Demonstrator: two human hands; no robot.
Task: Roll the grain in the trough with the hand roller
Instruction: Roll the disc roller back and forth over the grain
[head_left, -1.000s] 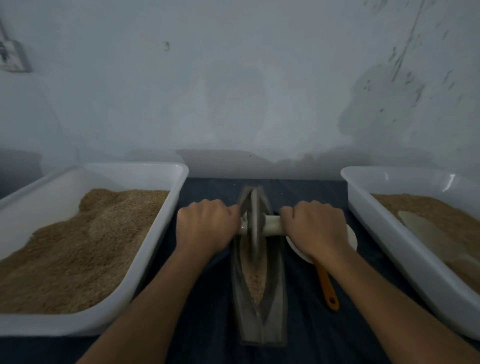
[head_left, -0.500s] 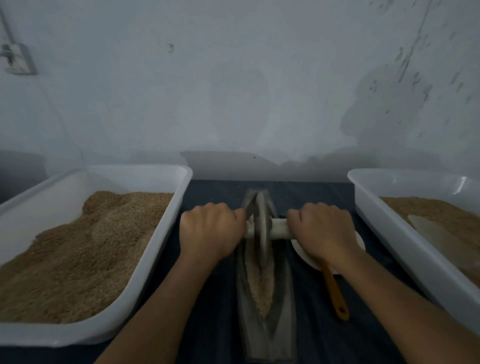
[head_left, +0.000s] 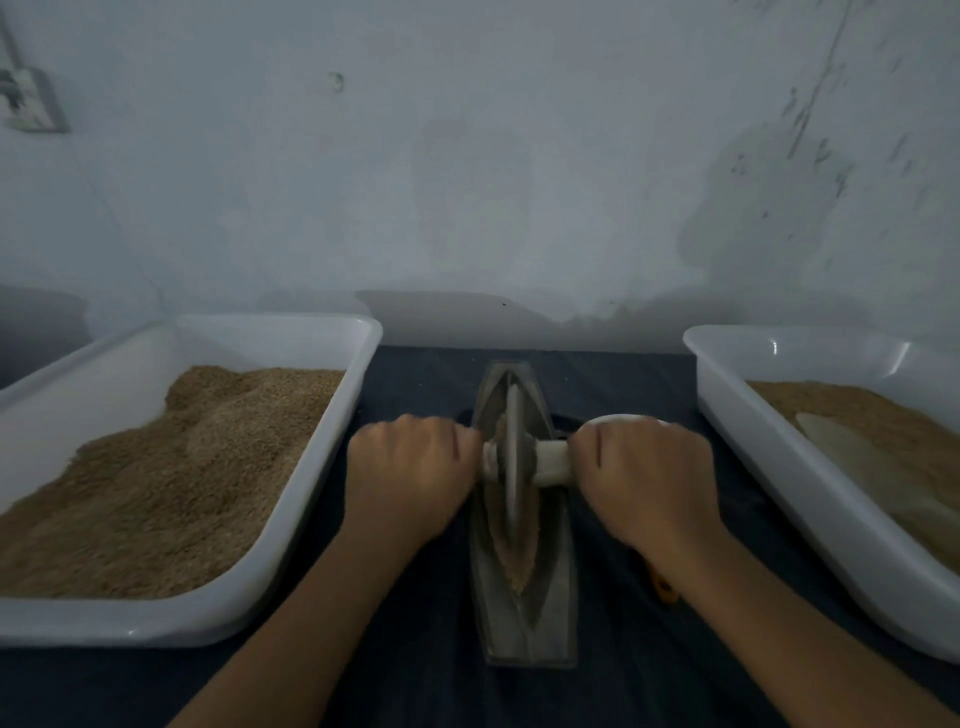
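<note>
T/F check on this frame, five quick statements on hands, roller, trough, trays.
1. Both hands grip the roller's handle. True: left hand and right hand each grip an end of the roller.
2. The roller's disc sits in the trough. True: it stands on edge in the trough, over the grain.
3. The left tray is empty. False: the left tray holds a heap of grain.
4. The trough lies inside the right tray. False: it lies on the dark cloth between the trays, apart from the right tray.
5. The trough is full to the brim. False: only a thin strip of grain lies along its bottom.
</note>
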